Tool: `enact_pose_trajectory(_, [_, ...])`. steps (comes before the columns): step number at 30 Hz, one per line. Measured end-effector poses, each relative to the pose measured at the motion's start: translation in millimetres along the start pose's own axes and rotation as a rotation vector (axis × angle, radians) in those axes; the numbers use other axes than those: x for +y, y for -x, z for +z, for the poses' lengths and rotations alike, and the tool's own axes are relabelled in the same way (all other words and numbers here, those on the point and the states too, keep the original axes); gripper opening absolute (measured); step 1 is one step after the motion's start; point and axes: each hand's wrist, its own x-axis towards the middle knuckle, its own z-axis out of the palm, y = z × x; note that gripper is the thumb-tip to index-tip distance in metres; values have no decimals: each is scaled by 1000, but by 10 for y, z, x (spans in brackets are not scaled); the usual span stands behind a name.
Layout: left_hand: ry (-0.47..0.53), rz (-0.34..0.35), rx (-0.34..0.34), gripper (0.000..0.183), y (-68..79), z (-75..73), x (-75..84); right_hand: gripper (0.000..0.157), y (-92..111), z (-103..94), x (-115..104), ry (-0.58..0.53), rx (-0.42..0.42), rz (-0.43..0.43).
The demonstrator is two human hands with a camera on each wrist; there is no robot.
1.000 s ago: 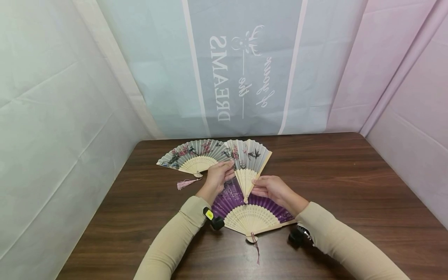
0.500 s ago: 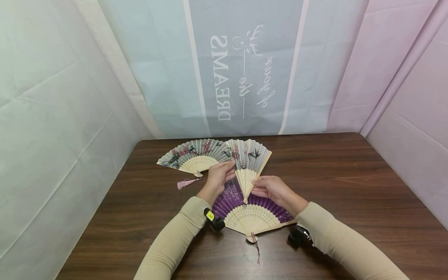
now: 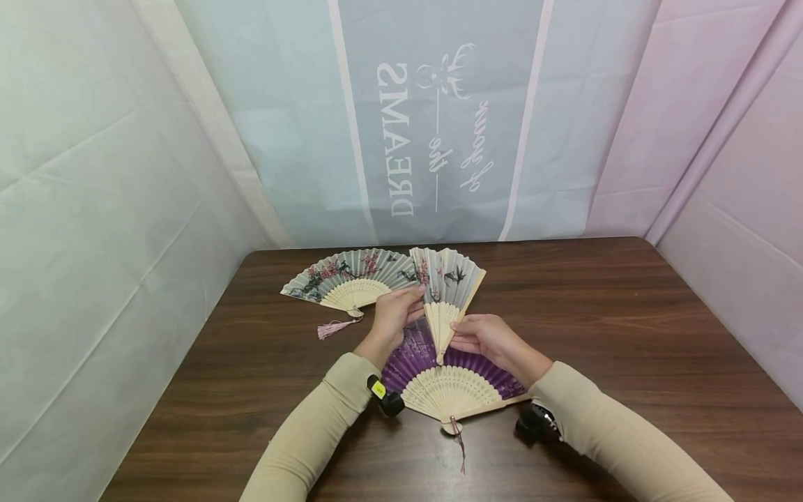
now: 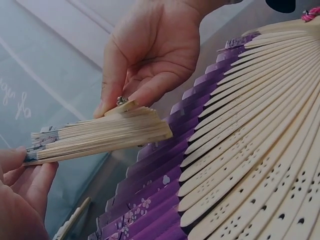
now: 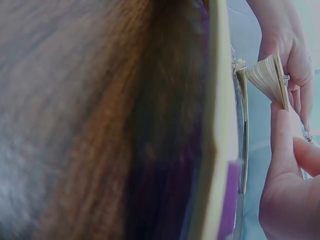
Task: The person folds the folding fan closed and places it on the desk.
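Between both hands a white folding fan (image 3: 450,279) with a flower-and-bird print is partly spread, its pivot end down. My left hand (image 3: 396,314) pinches its left edge stick. On the opposite edge stick, lower down, the thumb and fingers of my right hand (image 3: 488,340) grip it. The left wrist view shows the fan's stacked sticks (image 4: 110,132) edge-on, held at both sides. Behind its lower end lies a spread purple folding fan (image 3: 452,390) with pale pierced ribs, partly hidden by the white fan and my hands.
A spread grey-green folding fan (image 3: 351,275) with a flower print lies at the back left, its pink tassel (image 3: 335,329) on the brown wooden table (image 3: 602,314). A dark tassel (image 3: 460,450) hangs from the purple fan's pivot. Fabric walls (image 3: 94,209) enclose the table.
My left hand has shifted slightly right, and the white fan's left edge came with it, so the fan is spread a little less. My right hand stays nearly still.
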Motion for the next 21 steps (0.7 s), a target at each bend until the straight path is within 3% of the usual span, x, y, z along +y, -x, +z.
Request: enact_pose_trajectory(21, [-14,-9,8,33,-23,-8,-48,10,11,2,-2,73,-31,0])
